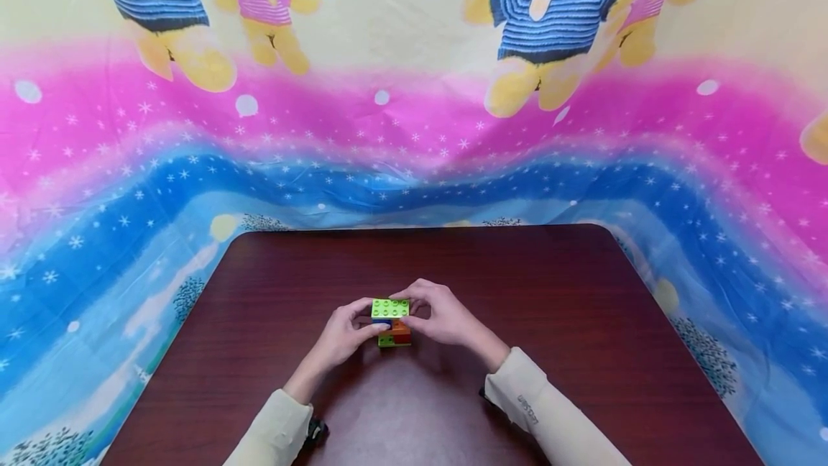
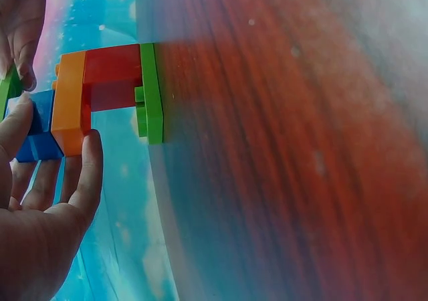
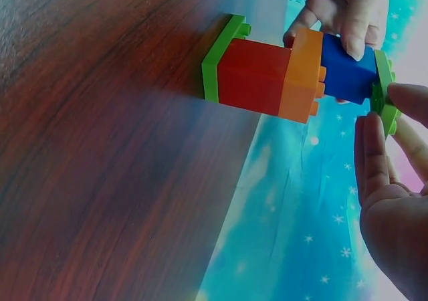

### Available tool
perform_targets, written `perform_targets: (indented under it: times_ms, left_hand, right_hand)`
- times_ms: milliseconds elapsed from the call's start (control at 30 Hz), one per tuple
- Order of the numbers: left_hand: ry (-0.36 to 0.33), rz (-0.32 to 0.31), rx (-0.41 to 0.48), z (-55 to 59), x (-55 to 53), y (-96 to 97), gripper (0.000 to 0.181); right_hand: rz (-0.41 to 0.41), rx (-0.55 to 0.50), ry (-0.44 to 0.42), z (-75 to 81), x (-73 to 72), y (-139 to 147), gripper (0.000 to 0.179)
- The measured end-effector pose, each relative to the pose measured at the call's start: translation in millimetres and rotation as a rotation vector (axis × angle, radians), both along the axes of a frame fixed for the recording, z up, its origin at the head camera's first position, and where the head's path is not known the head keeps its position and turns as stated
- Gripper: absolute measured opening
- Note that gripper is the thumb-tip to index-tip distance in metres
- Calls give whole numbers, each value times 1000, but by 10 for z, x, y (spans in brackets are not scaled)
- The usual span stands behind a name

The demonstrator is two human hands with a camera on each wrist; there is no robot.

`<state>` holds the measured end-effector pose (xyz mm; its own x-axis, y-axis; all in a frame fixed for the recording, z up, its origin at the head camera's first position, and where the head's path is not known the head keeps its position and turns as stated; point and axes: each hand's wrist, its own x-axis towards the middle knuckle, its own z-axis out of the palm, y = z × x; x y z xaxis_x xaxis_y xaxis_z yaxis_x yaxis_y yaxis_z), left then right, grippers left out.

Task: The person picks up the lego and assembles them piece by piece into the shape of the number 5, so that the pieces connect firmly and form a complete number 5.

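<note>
A small tower of building blocks stands on the table in front of me. At its base is a green plate (image 3: 212, 73), with a red brick (image 3: 253, 77) on one side of it. An orange brick (image 3: 301, 73) lies across the red one and overhangs it on the left. Over that overhang sits a blue brick (image 3: 344, 70), which my left hand (image 1: 338, 334) grips between thumb and fingers. My right hand (image 1: 445, 313) pinches the studded green top plate (image 1: 390, 308) by its right end, which juts out past the blue brick.
The dark reddish wooden table (image 1: 401, 408) has rounded far corners. Behind it and along both sides hangs a printed cloth (image 1: 414, 128) with bears and snowflakes. A dark wrist device (image 1: 315, 431) shows at the left sleeve.
</note>
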<state>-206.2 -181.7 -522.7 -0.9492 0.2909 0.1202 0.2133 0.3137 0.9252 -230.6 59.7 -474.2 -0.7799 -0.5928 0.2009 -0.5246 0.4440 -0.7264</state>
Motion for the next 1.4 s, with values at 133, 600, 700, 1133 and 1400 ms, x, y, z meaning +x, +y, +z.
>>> perform_targets:
  times_ms: [133,600,700,1133,1400]
  left_hand:
    - [5,-5,5,4,-1,0,41]
    - [3,-4,-2,-9,2,6,40]
    - [-5,-3,4,-12,1,5,40]
    - [-38,12,25,-55,-2,-9,42]
    - [-44,8,57,-51,-17,2,42]
  right_hand:
    - [-12,-4,6,-18,-12,-23,39]
    - [-79,10,44,-25,-20,-91,32]
    - [-75,20,38,-16,-10,-90,32]
    - [-21,40,-27,-49,-7,-82,37]
    - [-17,62,-36,-62,-23,-69,37]
